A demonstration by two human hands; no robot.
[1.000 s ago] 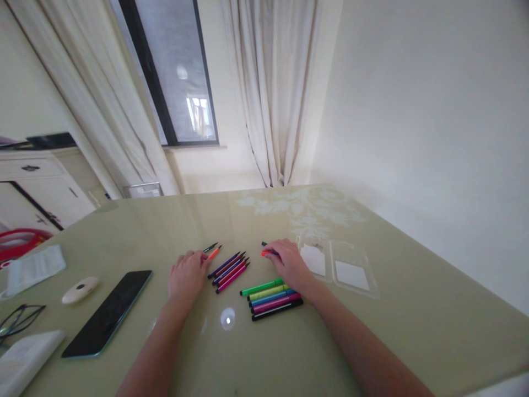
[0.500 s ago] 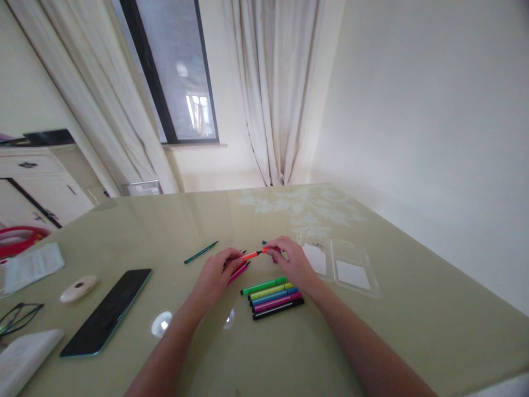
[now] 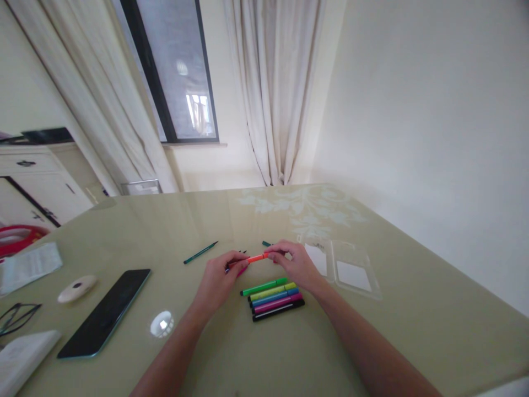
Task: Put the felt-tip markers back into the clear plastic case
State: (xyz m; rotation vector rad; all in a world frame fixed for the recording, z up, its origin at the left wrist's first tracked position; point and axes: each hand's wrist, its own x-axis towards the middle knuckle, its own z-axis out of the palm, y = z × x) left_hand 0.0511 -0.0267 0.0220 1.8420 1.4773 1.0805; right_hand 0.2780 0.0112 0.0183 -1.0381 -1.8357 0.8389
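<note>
An orange marker [image 3: 257, 258] is held level between my two hands above the table. My left hand [image 3: 221, 278] pinches its left end. The fingers of my right hand [image 3: 294, 262] close on its cap end, and the cap meets the barrel. Under my left fingers a pink marker [image 3: 242, 269] shows in part. Just below my hands lies a row of capped markers: green [image 3: 263, 286], yellow-green [image 3: 273, 291], blue [image 3: 275, 297], magenta [image 3: 278, 303] and black [image 3: 278, 310]. A dark green uncapped marker [image 3: 201, 252] lies to the left. Its likely cap [image 3: 266, 243] is partly hidden behind my right hand.
A clear plastic case [image 3: 356, 266] with white cards lies open on the right. On the left are a black phone [image 3: 105, 313], a white oval object [image 3: 77, 289], glasses [image 3: 19, 318], a white box [image 3: 25, 361] and a pale packet [image 3: 33, 266].
My right hand has brought the orange cap onto the marker, closing the dark gap at the tip. My left hand has shifted slightly right, covering more of the pink marker.
</note>
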